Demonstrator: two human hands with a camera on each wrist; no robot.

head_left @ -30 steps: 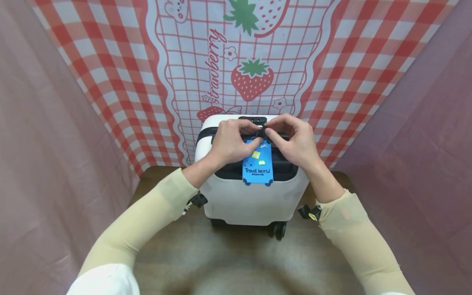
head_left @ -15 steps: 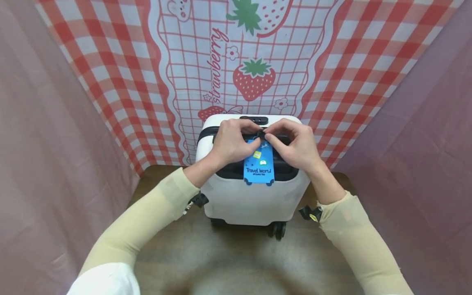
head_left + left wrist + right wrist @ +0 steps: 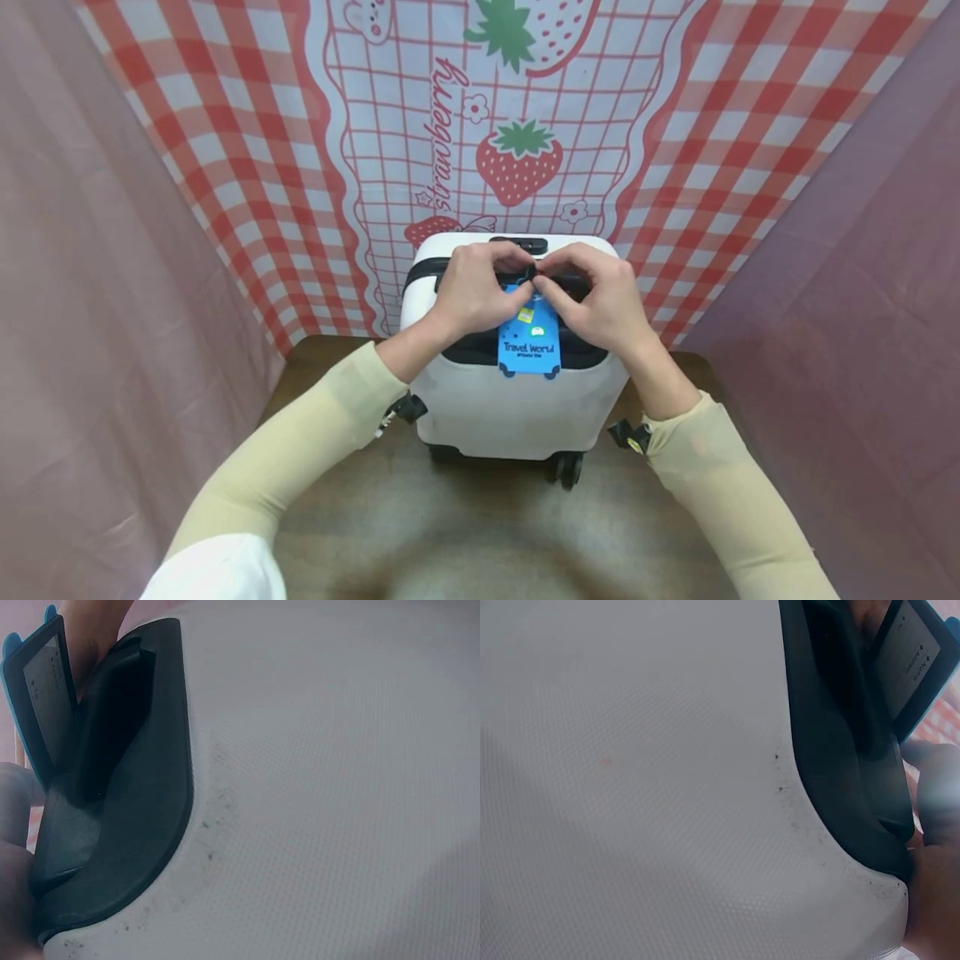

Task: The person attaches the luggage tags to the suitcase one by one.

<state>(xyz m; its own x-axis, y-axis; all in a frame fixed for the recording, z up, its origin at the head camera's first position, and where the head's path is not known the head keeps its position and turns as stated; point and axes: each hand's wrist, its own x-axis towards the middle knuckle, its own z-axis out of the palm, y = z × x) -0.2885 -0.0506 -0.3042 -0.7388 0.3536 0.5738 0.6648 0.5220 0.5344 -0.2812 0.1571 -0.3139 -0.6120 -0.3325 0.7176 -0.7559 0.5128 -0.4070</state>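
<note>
A white suitcase (image 3: 517, 412) stands upright in the middle of the head view. Over its black top panel hangs a blue luggage tag (image 3: 529, 360) printed "Travel World". My left hand (image 3: 480, 287) pinches the tag's small dark strap (image 3: 529, 272) between thumb and fingers. From the other side my right hand (image 3: 607, 302) pinches the strap too, the fingertips of both hands nearly meeting. Fingers hide most of the strap and its fastening. In the wrist views the back of the luggage tag (image 3: 46, 705) shows a pale card (image 3: 909, 664) with printed lines.
The suitcase rests on a brown wooden table (image 3: 480, 533), its black wheels (image 3: 564, 469) toward me. A black combination lock (image 3: 528, 245) sits on its top. Behind hangs a red-and-white strawberry cloth (image 3: 375, 150), with pink curtains (image 3: 832, 333) on both sides.
My right thumb and fingertips have shifted slightly down and left, closer to the left fingertips. Both hands stay at the strap. The whole head view has drifted a little.
</note>
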